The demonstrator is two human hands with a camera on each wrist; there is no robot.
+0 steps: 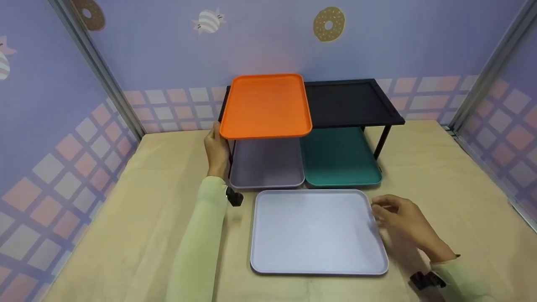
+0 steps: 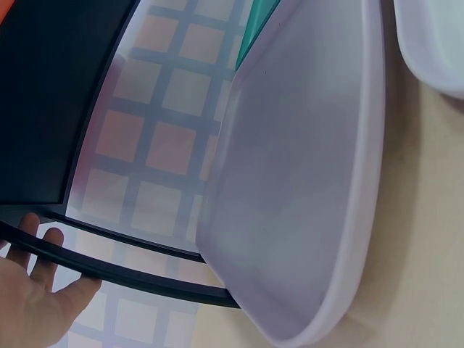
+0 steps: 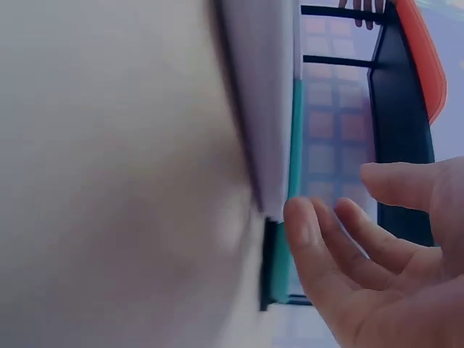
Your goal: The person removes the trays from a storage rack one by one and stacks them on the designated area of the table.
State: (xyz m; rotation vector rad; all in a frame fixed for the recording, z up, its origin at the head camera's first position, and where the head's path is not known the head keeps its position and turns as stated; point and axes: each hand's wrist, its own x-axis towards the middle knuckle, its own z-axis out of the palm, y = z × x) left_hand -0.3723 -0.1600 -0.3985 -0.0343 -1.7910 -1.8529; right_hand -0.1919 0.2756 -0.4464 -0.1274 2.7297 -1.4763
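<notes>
- Key bit, imo: the pale lavender tray (image 1: 319, 235) lies at the right hand's (image 1: 409, 222) 9 o'clock, with its short right edge right by those fingertips. Clock's from the head view, 12 being away from the person.
- The tray's long axis runs 9 to 3, flat on the bench (image 1: 168, 188). So the right hand is at one end of it, not along a long side.
- Right hand is clearly the nearer one. Its fingers are loosely bent, thumb well apart, nothing held. Can't tell if a fingertip actually touches the rim.
- Left hand (image 1: 217, 147) is up at the tray's 10 o'clock, well apart from it. Flip that around and the tray sits at the left hand's 4.
- That left hand looks to be gripping the black rack (image 1: 348, 102) at its 9 o'clock end, fingers and thumb on either side of a leg in the left wrist view.
- The orange tray (image 1: 266, 105) is over the rack's left half, close by the left hand.
- Under the rack: purple-grey tray (image 1: 266, 165) at the pale one's 11, green tray (image 1: 340, 161) at its 1, both just beyond its far edge.
</notes>
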